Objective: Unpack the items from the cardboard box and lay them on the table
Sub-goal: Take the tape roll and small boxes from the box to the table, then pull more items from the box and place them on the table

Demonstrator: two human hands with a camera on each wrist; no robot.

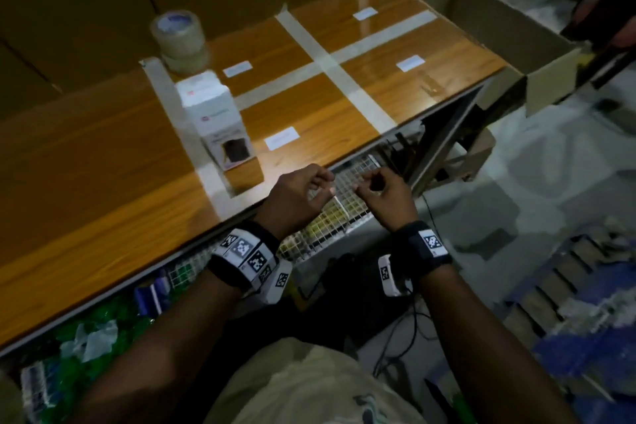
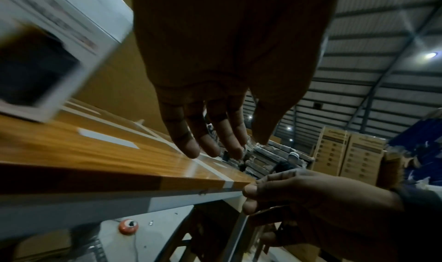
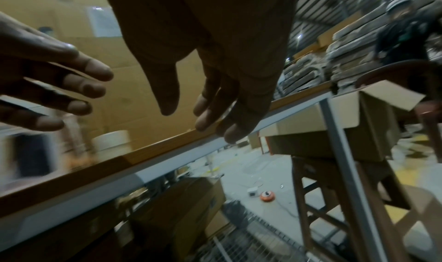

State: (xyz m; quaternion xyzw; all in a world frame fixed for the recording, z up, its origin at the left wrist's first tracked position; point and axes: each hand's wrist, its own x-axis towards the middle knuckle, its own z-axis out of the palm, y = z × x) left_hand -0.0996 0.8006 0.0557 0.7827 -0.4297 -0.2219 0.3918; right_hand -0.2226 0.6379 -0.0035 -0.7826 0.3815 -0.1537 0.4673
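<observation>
An open cardboard box (image 1: 550, 79) stands at the table's far right end; from this angle only its bare inner walls show. A white product box (image 1: 216, 120) stands upright on the wooden table (image 1: 86, 165), on a strip of tape near the front edge. My left hand (image 1: 323, 184) and right hand (image 1: 366, 184) hover side by side just past the table's front edge, to the right of the white box. Both have loosely curled fingers and hold nothing. The left wrist view shows the relaxed fingers (image 2: 191, 145) with the white box (image 2: 47, 58) blurred to their left.
Two stacked rolls of clear tape (image 1: 180, 39) sit behind the white box. Pale tape strips divide the tabletop into cells with small white labels (image 1: 281, 138). A wire mesh shelf (image 1: 330, 217) lies under the table. A person (image 3: 402, 31) stands beyond the cardboard box (image 3: 347, 118).
</observation>
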